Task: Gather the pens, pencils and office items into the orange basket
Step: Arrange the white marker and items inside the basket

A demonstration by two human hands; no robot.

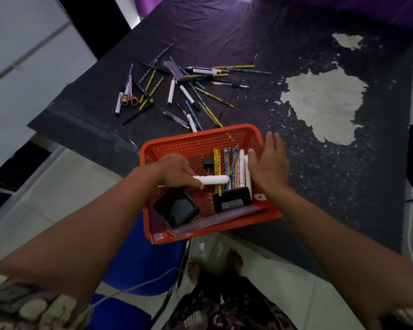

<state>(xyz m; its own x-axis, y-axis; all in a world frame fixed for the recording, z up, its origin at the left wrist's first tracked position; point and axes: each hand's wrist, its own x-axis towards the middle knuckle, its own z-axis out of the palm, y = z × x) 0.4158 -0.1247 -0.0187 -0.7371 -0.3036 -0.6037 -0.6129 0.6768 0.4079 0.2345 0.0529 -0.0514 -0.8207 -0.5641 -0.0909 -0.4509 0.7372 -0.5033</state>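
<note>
The orange basket (191,141) stands at the near edge of the black table, partly overhanging it. Inside lie several pencils and white markers (234,167), a black stapler-like item (233,198) and a black square box (177,208). My left hand (174,170) is over the basket and grips a white marker (212,179) lying crosswise. My right hand (270,160) is flat with straight fingers against the basket's right rim. Beyond the basket a scatter of pens, pencils and markers (188,91) lies on the table, with orange-handled scissors (129,98) at its left.
The black table cover (260,44) is worn through in pale patches (324,101) on the right. A blue chair (138,256) stands below the basket, near my feet. White floor tiles lie to the left.
</note>
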